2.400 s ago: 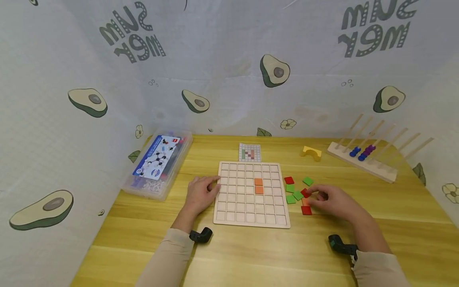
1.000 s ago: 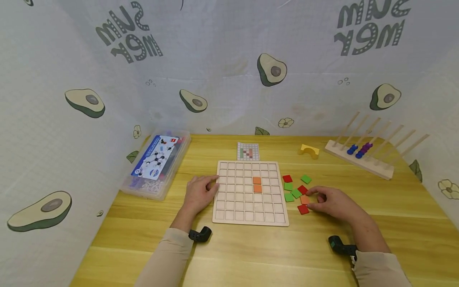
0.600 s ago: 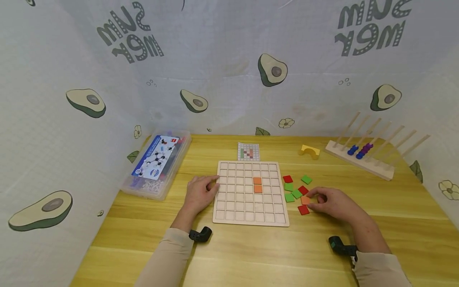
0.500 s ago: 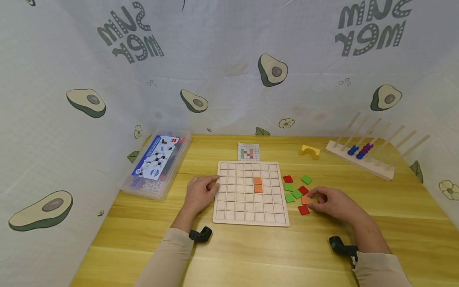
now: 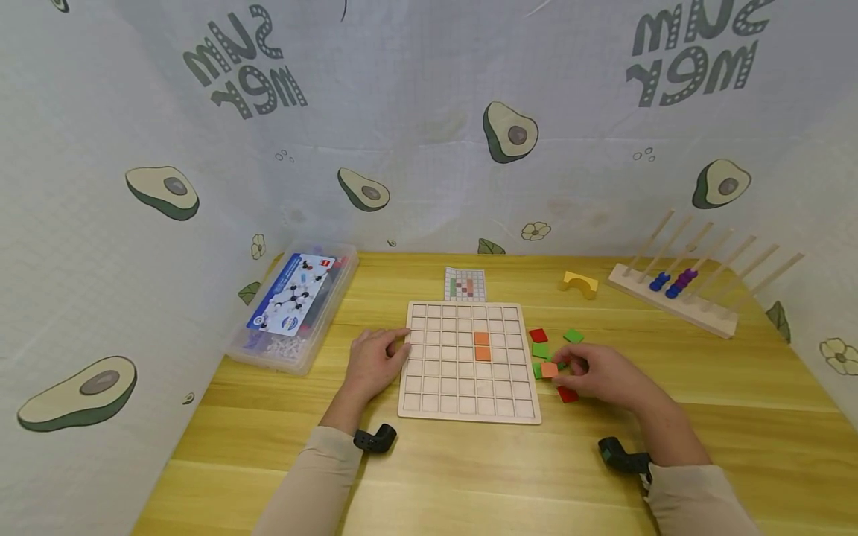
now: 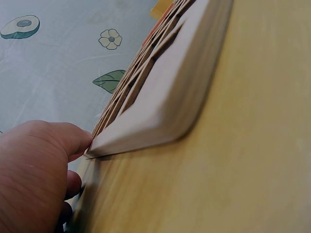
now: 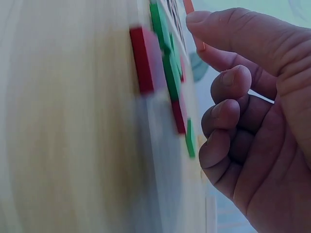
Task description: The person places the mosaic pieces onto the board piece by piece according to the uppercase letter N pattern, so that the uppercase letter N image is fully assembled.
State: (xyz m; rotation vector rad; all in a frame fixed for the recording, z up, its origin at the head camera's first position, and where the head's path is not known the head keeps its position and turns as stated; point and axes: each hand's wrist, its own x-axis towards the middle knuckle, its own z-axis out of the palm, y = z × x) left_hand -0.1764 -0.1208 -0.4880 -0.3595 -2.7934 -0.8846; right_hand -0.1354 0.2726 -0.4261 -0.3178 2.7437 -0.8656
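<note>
My right hand (image 5: 599, 376) pinches an orange square tile (image 5: 550, 370) between thumb and index finger, just right of the wooden grid board (image 5: 429, 409). In the right wrist view the tile (image 7: 200, 41) is raised above the loose tiles, and the other fingers are curled in. Two orange tiles (image 5: 482, 346) sit in adjoining cells of the board, one above the other. My left hand (image 5: 375, 359) rests at the board's left edge; in the left wrist view its thumb (image 6: 73, 138) touches the board's side (image 6: 146, 126).
Loose green tiles (image 5: 540, 351) and red tiles (image 5: 538, 336) lie right of the board. A pattern card (image 5: 465, 284) lies behind it. Farther out are a yellow arch block (image 5: 579, 283), a peg rack (image 5: 677, 301) with blue and purple beads, and a clear plastic case (image 5: 291, 309) at left.
My right hand has lifted the orange tile from among the loose tiles and moved it left toward the board. The left hand has stayed at the board's edge.
</note>
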